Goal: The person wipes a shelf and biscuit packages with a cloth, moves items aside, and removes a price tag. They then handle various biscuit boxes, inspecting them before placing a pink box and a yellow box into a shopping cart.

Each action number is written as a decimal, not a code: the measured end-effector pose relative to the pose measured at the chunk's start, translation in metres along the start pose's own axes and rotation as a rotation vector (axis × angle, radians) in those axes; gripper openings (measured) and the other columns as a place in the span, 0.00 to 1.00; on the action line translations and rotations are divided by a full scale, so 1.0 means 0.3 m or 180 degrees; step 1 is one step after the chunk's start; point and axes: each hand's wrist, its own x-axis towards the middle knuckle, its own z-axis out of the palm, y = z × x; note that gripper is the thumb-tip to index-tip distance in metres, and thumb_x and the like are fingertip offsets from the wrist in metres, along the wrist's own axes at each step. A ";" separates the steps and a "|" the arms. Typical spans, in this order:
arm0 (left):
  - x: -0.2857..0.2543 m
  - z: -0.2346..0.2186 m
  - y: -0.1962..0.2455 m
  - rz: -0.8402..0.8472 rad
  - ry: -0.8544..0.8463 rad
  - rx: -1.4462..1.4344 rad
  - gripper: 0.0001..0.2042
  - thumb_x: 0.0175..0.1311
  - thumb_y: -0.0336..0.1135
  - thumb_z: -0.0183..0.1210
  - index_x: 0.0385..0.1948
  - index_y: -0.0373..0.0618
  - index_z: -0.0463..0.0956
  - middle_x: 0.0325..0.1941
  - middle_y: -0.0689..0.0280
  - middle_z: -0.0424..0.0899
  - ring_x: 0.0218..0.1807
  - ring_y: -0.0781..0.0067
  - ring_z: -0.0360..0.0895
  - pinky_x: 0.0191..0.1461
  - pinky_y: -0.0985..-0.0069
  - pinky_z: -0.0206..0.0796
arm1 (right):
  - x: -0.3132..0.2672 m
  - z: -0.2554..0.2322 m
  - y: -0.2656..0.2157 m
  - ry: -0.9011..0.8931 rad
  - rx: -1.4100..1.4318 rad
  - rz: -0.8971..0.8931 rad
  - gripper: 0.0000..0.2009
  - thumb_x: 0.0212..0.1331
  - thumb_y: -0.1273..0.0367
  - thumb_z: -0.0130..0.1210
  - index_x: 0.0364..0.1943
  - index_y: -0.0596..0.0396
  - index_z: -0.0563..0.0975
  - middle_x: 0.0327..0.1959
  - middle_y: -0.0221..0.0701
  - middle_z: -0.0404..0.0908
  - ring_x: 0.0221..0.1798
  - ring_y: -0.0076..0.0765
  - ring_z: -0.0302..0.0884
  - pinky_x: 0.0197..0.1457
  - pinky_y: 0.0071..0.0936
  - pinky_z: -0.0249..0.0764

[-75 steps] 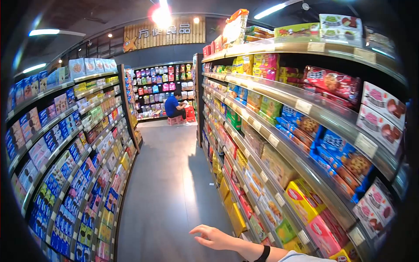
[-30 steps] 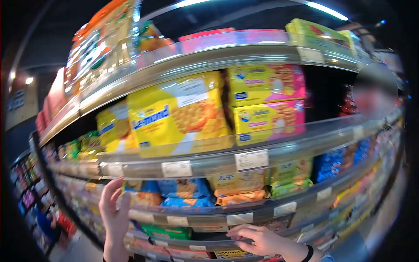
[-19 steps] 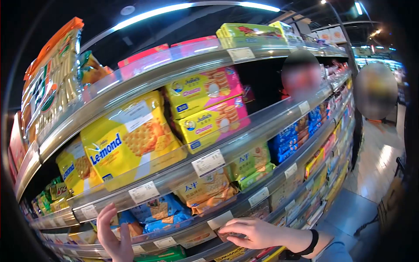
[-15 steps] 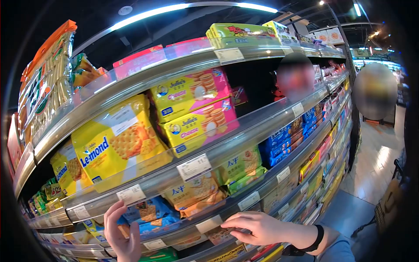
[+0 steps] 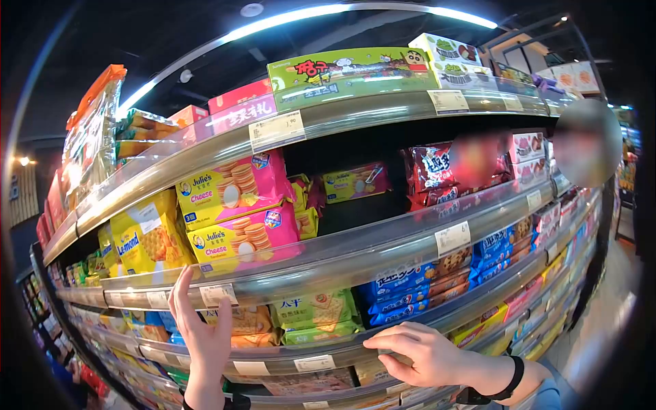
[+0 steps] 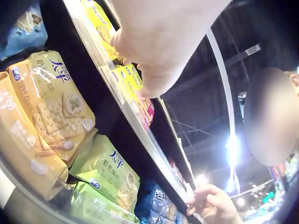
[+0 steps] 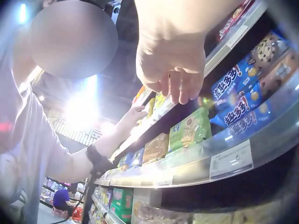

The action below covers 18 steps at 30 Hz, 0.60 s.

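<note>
A clear-fronted shelf (image 5: 369, 258) holds stacked Julie's packs (image 5: 219, 191), yellow Le-mond bags (image 5: 152, 239) and, farther right, red packets (image 5: 430, 169).

"Julie's Cheese" on yellow-pink packs (image 5: 229, 188), "Le-mond" on a yellow bag (image 5: 152, 234), "太平" on a green pack (image 7: 190, 132).

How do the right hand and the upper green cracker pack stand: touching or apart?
Apart. In the left wrist view, blue packs show in the gap between the right hand and upper green cracker pack.

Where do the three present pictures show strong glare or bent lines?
Head: the ceiling light and top shelf edge look bowed; left wrist: white flare, right of centre; right wrist: large white glare, picture-left of the right hand.
</note>
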 end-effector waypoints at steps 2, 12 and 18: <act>0.011 0.016 0.013 -0.0162 -0.0001 0.0201 0.34 0.52 0.29 0.64 0.63 0.36 0.60 0.61 0.50 0.68 0.64 0.49 0.62 0.69 0.58 0.52 | 0.010 -0.042 0.026 0.0041 -0.0096 -0.0165 0.16 0.53 0.74 0.61 0.48 0.54 0.76 0.43 0.33 0.81 0.41 0.41 0.80 0.45 0.34 0.76; 0.059 0.053 -0.014 -0.0211 0.0045 0.0448 0.34 0.53 0.32 0.65 0.62 0.34 0.59 0.59 0.49 0.70 0.63 0.49 0.64 0.68 0.59 0.54 | 0.072 -0.105 0.040 0.0231 -0.0095 -0.0564 0.17 0.52 0.76 0.60 0.48 0.56 0.75 0.41 0.33 0.80 0.40 0.40 0.78 0.43 0.34 0.74; 0.075 0.061 -0.045 0.0045 0.0009 0.0399 0.30 0.54 0.29 0.63 0.60 0.36 0.62 0.57 0.51 0.72 0.62 0.53 0.67 0.67 0.62 0.56 | 0.078 -0.079 0.030 0.0158 -0.0085 -0.0454 0.15 0.52 0.75 0.60 0.46 0.55 0.78 0.43 0.34 0.81 0.42 0.39 0.79 0.46 0.33 0.75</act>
